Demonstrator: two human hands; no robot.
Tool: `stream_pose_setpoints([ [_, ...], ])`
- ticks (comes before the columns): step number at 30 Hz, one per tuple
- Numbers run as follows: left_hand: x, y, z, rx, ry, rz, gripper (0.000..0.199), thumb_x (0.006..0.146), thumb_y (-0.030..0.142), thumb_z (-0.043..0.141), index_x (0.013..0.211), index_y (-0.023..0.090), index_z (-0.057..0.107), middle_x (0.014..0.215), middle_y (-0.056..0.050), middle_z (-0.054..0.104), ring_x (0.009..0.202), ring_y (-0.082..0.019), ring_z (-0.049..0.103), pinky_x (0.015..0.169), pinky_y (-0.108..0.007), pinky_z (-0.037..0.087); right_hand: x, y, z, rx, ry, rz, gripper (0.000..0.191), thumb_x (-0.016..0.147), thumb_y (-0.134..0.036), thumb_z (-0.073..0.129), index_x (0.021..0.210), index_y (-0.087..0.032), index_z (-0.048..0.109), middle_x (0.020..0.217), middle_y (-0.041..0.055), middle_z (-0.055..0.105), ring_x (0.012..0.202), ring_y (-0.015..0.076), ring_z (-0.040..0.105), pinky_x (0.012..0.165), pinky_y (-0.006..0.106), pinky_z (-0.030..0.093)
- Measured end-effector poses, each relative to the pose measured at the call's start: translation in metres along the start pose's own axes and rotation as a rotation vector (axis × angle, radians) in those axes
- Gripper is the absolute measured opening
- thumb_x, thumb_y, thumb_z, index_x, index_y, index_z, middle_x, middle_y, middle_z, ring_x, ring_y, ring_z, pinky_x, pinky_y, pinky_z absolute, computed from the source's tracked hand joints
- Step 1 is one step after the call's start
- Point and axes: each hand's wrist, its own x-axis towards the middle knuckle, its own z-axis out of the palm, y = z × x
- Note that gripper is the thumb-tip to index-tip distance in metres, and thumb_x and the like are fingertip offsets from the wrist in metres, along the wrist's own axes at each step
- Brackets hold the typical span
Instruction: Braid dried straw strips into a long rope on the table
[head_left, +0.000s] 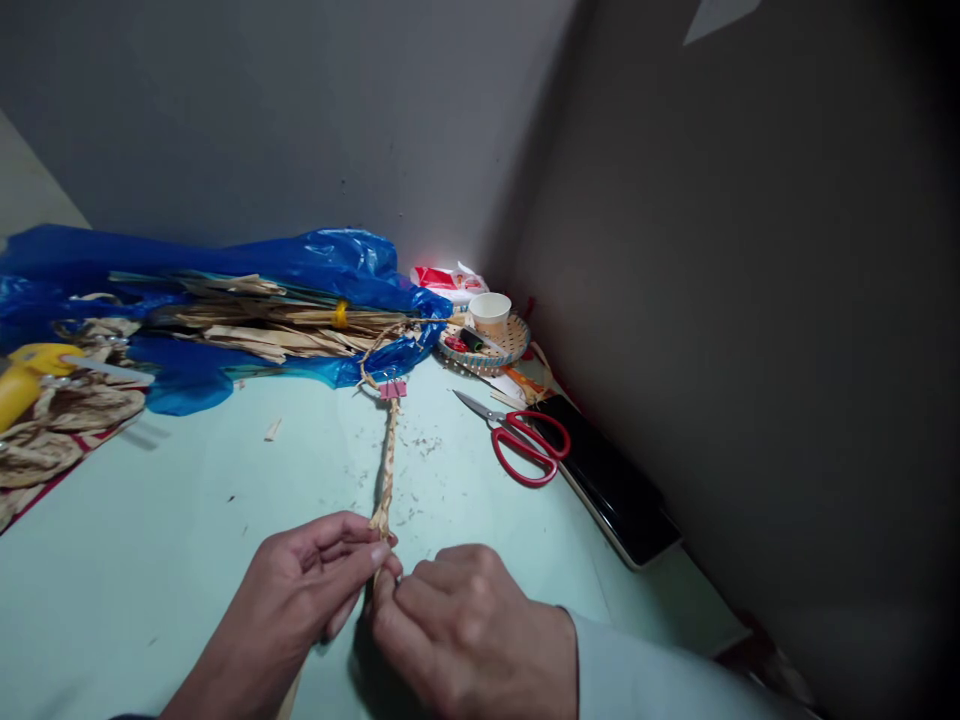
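Observation:
A braid of pale dried plant strips point(388, 460) runs down the pale green tabletop toward me. A pink binder clip point(392, 389) grips its far end, where a thin strand curls up and away. My left hand point(311, 580) pinches the braid's near end between thumb and fingers. Close against it, my right hand point(457, 620) is closed at the same end, its fingers curled around the strands. What lies inside the right fist is mostly hidden. A pale strip shows below my left wrist.
A blue plastic bag point(330, 255) with bundled dried strips point(255, 325) lies at the back. A yellow glue gun point(30, 375) is at left. On the right are red-handled scissors point(529, 445), a black phone point(611, 480) and a woven tray point(517, 345) holding a paper cup point(491, 310).

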Motion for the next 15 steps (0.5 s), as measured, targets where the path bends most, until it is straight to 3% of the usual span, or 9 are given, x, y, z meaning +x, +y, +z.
stream_pose_setpoints([
  [3, -0.002, 0.0, 0.0, -0.039, 0.023, -0.011, 0.028, 0.071, 0.044, 0.075, 0.079, 0.018, 0.069, 0.064, 0.003, 0.061, 0.05, -0.007, 0.036, 0.048, -0.02, 0.029, 0.004, 0.009, -0.01, 0.302, 0.007, 0.427, 0.029, 0.094, -0.021, 0.046, 0.072, -0.014, 0.064, 0.062, 0.0007, 0.062, 0.053, 0.0106, 0.052, 0.052, 0.025, 0.039],
  [6, -0.002, -0.001, -0.002, -0.069, 0.018, -0.025, 0.027, 0.069, 0.042, 0.076, 0.081, 0.018, 0.069, 0.062, 0.004, 0.061, 0.047, -0.007, 0.036, 0.047, -0.02, 0.029, 0.006, 0.018, -0.012, 0.635, -0.031, 0.807, 0.017, 0.094, -0.029, 0.055, 0.093, -0.016, 0.066, 0.083, 0.0024, 0.07, 0.073, 0.012, 0.062, 0.069, 0.023, 0.045],
  [10, 0.0, -0.004, -0.003, -0.044, -0.036, -0.009, 0.031, 0.066, 0.043, 0.077, 0.082, 0.018, 0.065, 0.062, 0.003, 0.063, 0.047, -0.008, 0.045, 0.048, -0.021, 0.034, 0.006, 0.024, -0.005, 1.078, -0.213, 0.853, 0.024, 0.092, -0.039, 0.058, 0.102, -0.017, 0.063, 0.084, 0.0024, 0.068, 0.077, 0.0144, 0.064, 0.069, 0.022, 0.047],
  [15, 0.001, -0.003, 0.0, 0.002, -0.053, 0.057, 0.038, 0.066, 0.048, 0.075, 0.079, 0.017, 0.059, 0.054, 0.007, 0.055, 0.041, -0.005, 0.038, 0.045, -0.02, 0.029, 0.01, 0.022, -0.011, 0.908, -0.314, 0.793, 0.018, 0.097, -0.027, 0.049, 0.089, -0.016, 0.062, 0.08, 0.0016, 0.065, 0.072, 0.0123, 0.058, 0.069, 0.023, 0.042],
])
